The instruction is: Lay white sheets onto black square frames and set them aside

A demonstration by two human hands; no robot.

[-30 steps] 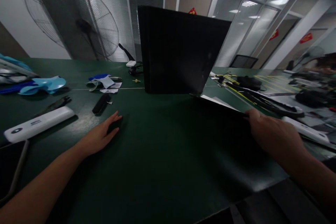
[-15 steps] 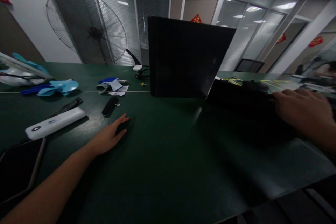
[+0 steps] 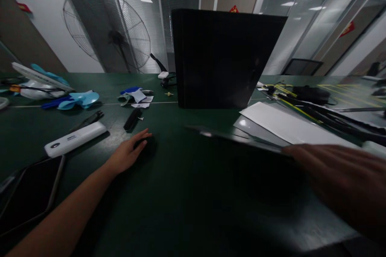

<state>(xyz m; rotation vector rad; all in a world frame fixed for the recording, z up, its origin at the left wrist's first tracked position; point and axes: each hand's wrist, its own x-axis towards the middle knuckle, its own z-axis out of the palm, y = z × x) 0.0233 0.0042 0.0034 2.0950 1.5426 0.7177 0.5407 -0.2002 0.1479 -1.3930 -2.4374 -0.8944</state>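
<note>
A large black box-shaped case [image 3: 223, 60] stands upright on the dark green table. My right hand [image 3: 337, 172], blurred, grips the right end of a dark flat panel [image 3: 241, 141], seen nearly edge-on and tilted in front of the case. Where the panel's lower part ends is lost in shadow. On the table to the left, my left hand [image 3: 128, 153] rests with its fingers stretched and thumb apart, holding nothing. Close to its fingertips lies a small black oblong object [image 3: 132, 119]. A long white device [image 3: 75, 139] lies left of that hand.
A phone or tablet [image 3: 33, 188] lies at the near left. Light-blue blades [image 3: 80, 99], a crumpled cloth [image 3: 134, 95] and a small yellowish piece [image 3: 169, 94] are farther back. White sheets [image 3: 286, 124] and black strips [image 3: 337, 118] lie at right. A wire-cage fan [image 3: 114, 36] stands behind.
My right hand and the dark panel have come nearer and lower, uncovering white sheets behind. My left hand stays on the table. The view has turned slightly left.
</note>
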